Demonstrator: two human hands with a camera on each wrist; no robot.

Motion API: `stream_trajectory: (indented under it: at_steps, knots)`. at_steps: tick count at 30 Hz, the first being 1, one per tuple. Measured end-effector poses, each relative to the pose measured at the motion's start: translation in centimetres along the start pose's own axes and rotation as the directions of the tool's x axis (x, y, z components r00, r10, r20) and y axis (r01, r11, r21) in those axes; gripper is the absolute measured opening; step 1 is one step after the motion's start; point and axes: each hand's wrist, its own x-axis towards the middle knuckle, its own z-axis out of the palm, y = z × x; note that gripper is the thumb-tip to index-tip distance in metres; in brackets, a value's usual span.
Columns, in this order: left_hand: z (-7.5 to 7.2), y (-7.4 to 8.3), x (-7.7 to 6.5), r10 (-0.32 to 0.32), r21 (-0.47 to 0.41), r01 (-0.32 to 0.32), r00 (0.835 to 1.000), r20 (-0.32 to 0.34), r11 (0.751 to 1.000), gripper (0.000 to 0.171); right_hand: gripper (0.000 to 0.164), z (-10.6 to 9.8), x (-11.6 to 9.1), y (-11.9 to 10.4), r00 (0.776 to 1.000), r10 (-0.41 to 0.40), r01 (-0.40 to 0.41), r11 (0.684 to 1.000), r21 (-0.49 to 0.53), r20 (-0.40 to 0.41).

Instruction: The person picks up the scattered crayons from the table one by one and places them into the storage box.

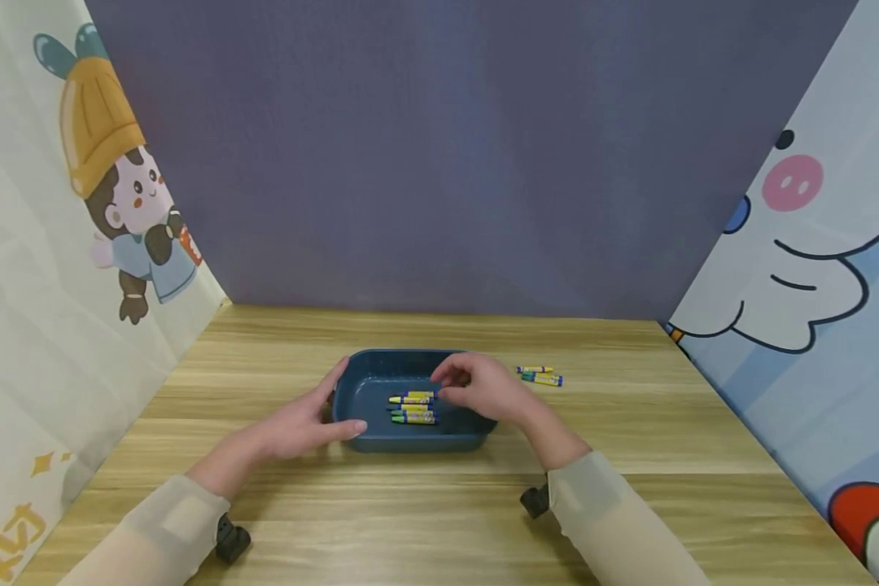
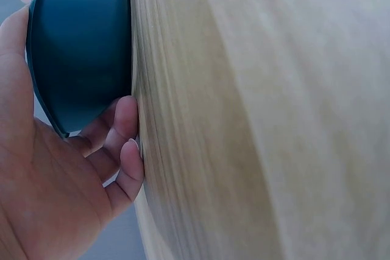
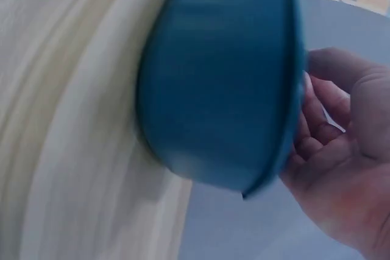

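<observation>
A dark blue rectangular tray point(image 1: 419, 443) stands on the table. My left hand point(image 1: 300, 419) grips its left end, thumb over the rim and fingers along the outer wall; the left wrist view shows this hand point(image 2: 67, 168) against the tray's side point(image 2: 85, 47). Inside the tray lie several crayons point(image 1: 413, 408) in yellow wrappers, side by side. Over the tray's right half hovers my right hand point(image 1: 483, 387), fingers loosely bent, thumb apart from them and close to the crayons' right ends. No crayon shows in this hand point(image 3: 341, 144) in the right wrist view, though the rim hides its fingertips.
More yellow-wrapped crayons point(image 1: 544, 379) lie on the wooden table point(image 1: 630, 407), right of the tray and behind my right wrist. A dark grey panel point(image 1: 439, 163) rises at the table's back edge. Printed curtains point(image 1: 29, 244) hang at both sides.
</observation>
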Motion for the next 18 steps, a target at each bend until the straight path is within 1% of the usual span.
stream_trajectory:
  at_steps: [4, 10, 13, 18]
  knots:
    - [0.1, 0.1, 0.0, 0.001, -0.013, -0.001, 1.000, -0.001, 1.000, 0.117, 0.019, -1.8, -1.0, 0.6, 0.998, 0.018, -0.016, 0.999, 0.039, -0.064]
    - [0.1, 0.2, 0.1, 0.005, -0.015, -0.005, 1.000, -0.004, 1.000, 0.117, 0.024, -4.9, -2.7, 3.1, 0.988, -0.016, 0.026, 0.997, 0.066, -0.152]
    - [0.2, 0.2, 0.1, 0.009, -0.023, -0.009, 1.000, -0.003, 1.000, 0.118, 0.028, -6.3, -3.4, 4.8, 0.985, -0.008, 0.025, 0.995, 0.098, -0.174]
    - [0.3, 0.3, 0.2, 0.005, -0.044, -0.005, 1.000, -0.001, 0.999, 0.119, 0.031, -8.1, -4.5, 7.8, 0.985, 0.059, -0.033, 0.987, 0.154, -0.163]
